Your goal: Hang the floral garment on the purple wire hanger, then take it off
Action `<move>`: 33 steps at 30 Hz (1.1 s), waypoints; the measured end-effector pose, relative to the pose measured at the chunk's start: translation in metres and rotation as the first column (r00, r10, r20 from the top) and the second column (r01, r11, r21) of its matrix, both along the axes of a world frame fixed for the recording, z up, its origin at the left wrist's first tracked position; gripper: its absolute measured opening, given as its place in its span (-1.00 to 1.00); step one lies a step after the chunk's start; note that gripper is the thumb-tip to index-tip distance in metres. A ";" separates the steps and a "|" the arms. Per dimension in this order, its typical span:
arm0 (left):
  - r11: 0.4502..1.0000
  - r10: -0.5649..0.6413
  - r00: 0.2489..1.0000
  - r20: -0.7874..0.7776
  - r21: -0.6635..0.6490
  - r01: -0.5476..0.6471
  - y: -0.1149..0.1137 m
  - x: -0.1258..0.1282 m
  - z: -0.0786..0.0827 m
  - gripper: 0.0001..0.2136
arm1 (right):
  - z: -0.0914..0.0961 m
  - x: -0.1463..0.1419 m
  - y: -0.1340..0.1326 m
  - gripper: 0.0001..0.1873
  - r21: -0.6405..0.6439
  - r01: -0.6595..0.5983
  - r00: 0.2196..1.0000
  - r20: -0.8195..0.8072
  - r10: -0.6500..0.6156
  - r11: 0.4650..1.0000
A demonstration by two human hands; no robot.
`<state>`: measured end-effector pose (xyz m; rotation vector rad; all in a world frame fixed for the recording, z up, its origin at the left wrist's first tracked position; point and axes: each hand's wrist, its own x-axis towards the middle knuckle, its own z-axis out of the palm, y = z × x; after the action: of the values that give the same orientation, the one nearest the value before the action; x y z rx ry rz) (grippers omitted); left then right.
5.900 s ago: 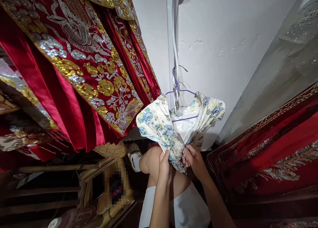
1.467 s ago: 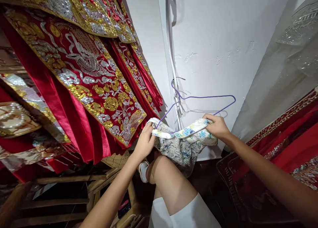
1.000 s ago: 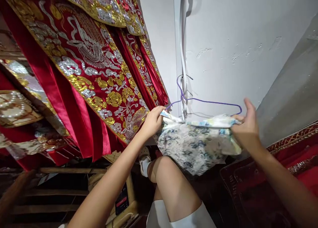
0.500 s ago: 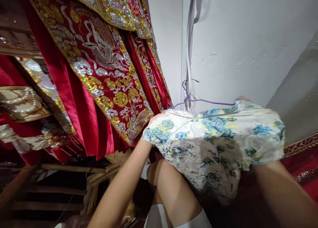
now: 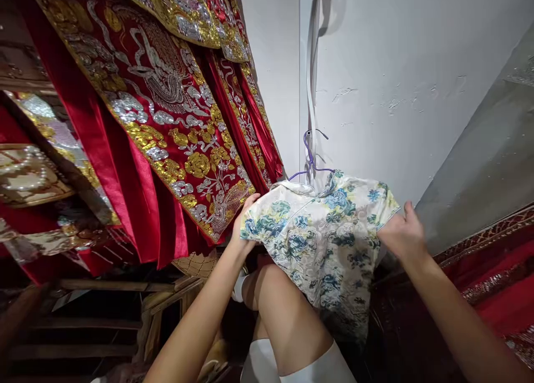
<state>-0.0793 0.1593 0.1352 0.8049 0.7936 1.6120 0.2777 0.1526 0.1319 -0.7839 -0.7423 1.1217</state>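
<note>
A short-sleeved floral blouse [image 5: 329, 221], white with blue, green and yellow flowers, hangs on a purple hanger [image 5: 309, 156]. It has a stand collar and a slanting piped front. My left hand [image 5: 245, 224] grips the sleeve on the left, with the thumb along its upper edge and the fingers mostly hidden behind the cloth. At the other sleeve's cuff, my right hand [image 5: 404, 231] touches the edge, its thumb sticking up apart from the fingers, which are partly hidden by the sleeve. The lower part of the blouse falls in shadow.
A red robe [image 5: 200, 149] with gold and silver embroidery hangs on the left. White straps [image 5: 311, 77] run down the wall above the hanger. Wooden slatted furniture [image 5: 100, 285] stands lower left, and more red cloth [image 5: 500, 288] is at the right.
My right hand has moved left and come out from beneath the cloth to the cuff. The right sleeve, stretched out before, has drawn in; my left hand stays at its sleeve.
</note>
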 end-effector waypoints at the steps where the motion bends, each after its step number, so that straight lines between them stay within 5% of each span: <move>1: 0.999 -0.019 1.000 -0.004 0.029 0.019 -0.001 -0.002 0.010 -0.71 | 0.008 0.005 0.002 -0.48 -0.032 -0.047 0.997 -0.065 0.045 0.998; 4: 0.986 -0.113 0.987 -0.116 0.110 0.126 -0.005 -0.004 0.042 -0.69 | 0.042 0.014 0.012 -0.66 -0.026 -0.051 0.979 -0.197 0.045 0.998; 8: 0.951 -0.190 0.909 -0.372 0.160 0.264 -0.006 0.002 0.075 -0.60 | 0.095 0.000 0.022 -0.66 0.150 -0.010 0.983 -0.182 0.038 0.989; 13: 0.939 0.093 0.787 -0.610 0.317 0.135 0.004 0.018 0.078 -0.68 | 0.119 -0.035 -0.013 -0.68 0.318 -0.281 0.959 0.124 0.254 0.905; 15: 0.929 0.239 0.748 -0.619 0.369 0.008 0.006 0.023 0.069 -0.64 | 0.112 -0.044 -0.039 -0.53 0.297 -0.562 0.815 0.360 0.454 0.772; 17: 0.910 0.351 0.740 -0.573 0.396 -0.125 0.003 0.028 0.058 -0.50 | 0.102 -0.048 -0.062 -0.34 0.148 -0.837 0.496 0.610 0.618 0.527; 18: 0.895 0.392 0.752 -0.530 0.410 -0.178 0.001 0.031 0.054 -0.45 | 0.096 -0.050 -0.069 -0.30 0.060 -0.890 0.358 0.707 0.610 0.452; 19: 0.882 0.415 0.775 -0.477 0.421 -0.213 -0.002 0.036 0.051 -0.42 | 0.089 -0.053 -0.073 -0.30 0.002 -0.886 0.285 0.791 0.541 0.464; 22: 0.876 0.349 0.898 -0.266 0.435 -0.211 -0.012 0.057 0.050 -0.36 | 0.063 -0.066 -0.066 -0.37 0.167 -0.593 0.286 0.958 0.012 0.788; 23: 0.889 0.276 0.939 -0.203 0.425 -0.170 -0.017 0.066 0.051 -0.34 | 0.054 -0.072 -0.060 -0.30 0.276 -0.483 0.238 0.955 -0.178 0.831; 26: 0.925 0.030 0.989 -0.143 0.380 0.027 -0.035 0.091 0.060 -0.36 | 0.022 -0.091 -0.042 -0.03 0.493 -0.449 0.111 0.859 -0.501 0.745; 30: 0.940 -0.112 0.960 -0.258 0.286 0.186 -0.062 0.111 0.066 -0.43 | -0.013 -0.101 -0.034 0.13 0.648 -0.516 0.204 0.728 -0.655 0.560; 33: 0.926 -0.172 0.944 -0.281 0.281 0.252 -0.065 0.112 0.062 -0.51 | -0.022 -0.092 -0.032 0.12 0.695 -0.431 0.149 0.684 -0.714 0.576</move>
<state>0.0326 0.0943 0.1974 1.3010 0.6039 1.4731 0.1859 0.1203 0.1101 -0.6533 -2.1061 -0.3694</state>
